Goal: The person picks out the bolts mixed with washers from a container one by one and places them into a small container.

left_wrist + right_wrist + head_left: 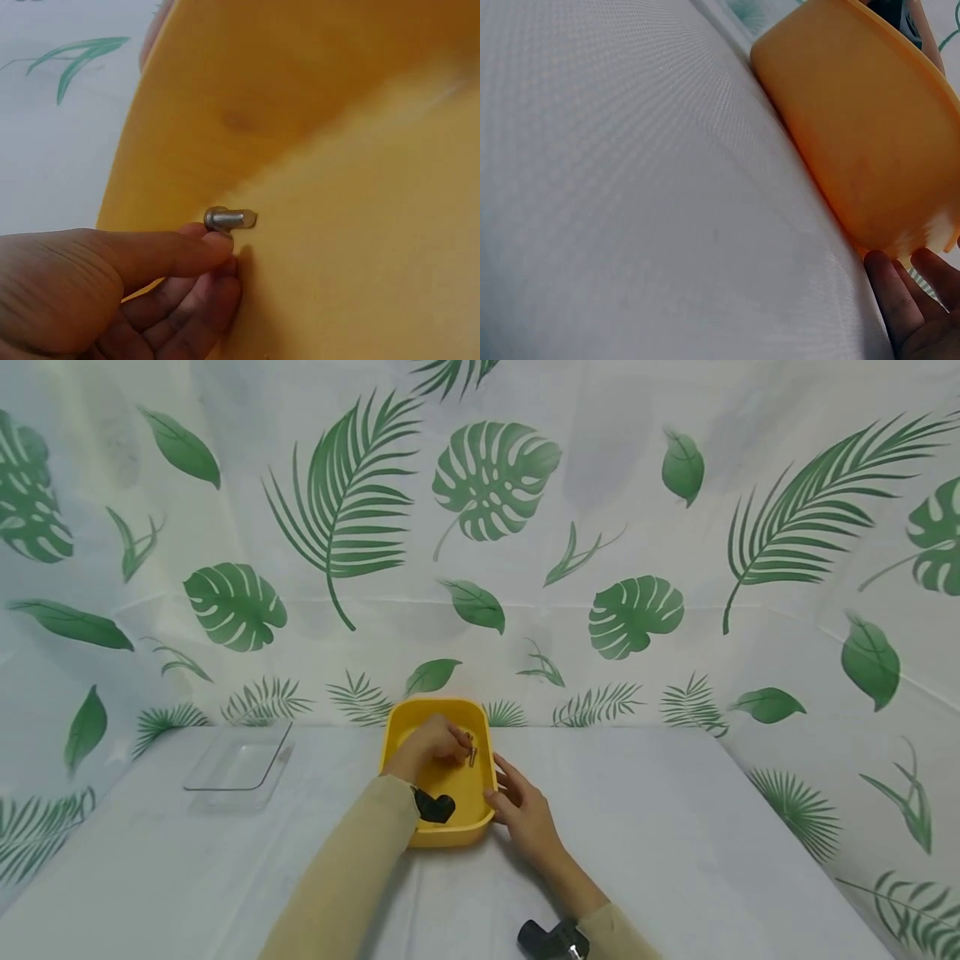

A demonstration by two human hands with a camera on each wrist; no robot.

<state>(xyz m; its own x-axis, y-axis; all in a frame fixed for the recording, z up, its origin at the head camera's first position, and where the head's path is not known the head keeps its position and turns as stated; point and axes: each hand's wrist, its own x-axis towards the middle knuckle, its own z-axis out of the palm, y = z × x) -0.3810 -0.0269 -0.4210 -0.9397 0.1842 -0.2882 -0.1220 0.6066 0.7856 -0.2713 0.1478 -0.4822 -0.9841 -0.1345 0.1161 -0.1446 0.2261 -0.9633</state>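
Observation:
A yellow plastic tub (468, 806) stands on the table in the head view. My left hand (435, 743) reaches down inside it, toward the far right part. In the left wrist view its thumb and fingertips pinch a small metal bolt (231, 218) by the headed end, close to the tub's wall. Another small metal piece lies near the fingertips in the head view. Against the tub's right side is my right hand (528, 814), thumb at the rim and fingers along the outer wall. The right wrist view shows those fingertips (881, 270) low on the outside.
A clear, shallow glass-like container (238, 768) sits at the table's back left. White cloth (645, 843) covers the table, and a leaf-printed backdrop (525, 635) rises behind it. Black cameras are strapped to both wrists.

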